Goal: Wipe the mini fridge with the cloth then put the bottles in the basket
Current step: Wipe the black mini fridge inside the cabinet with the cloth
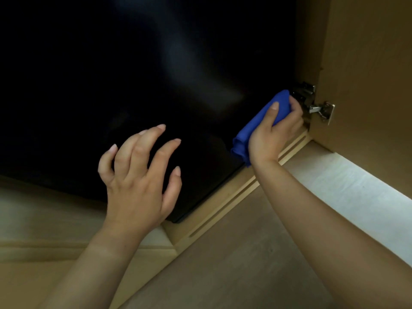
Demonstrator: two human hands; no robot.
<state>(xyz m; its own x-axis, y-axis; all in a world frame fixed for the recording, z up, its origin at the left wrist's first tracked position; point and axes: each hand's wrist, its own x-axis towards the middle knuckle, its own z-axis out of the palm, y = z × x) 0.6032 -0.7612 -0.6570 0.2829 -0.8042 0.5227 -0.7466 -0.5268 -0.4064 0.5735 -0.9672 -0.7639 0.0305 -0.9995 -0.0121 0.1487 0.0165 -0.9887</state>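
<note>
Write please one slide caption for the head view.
Right hand presses blue cloth on black fridge near hinge; left hand open.

Non-task stuff I can see: wooden cabinet door standing open, filling the upper right of the frame, tan, plain face. Metal hinge at right of center, silver, fixed to the door's inner edge and to the cabinet side. Light wood cabinet base frame runs diagonally from center right down to lower center, with a narrow groove along it. Grey-brown wood-look floor across the bottom. Pale strip of floor at lower right, brighter, lit. Lower left is dim; I can't tell details.
</note>
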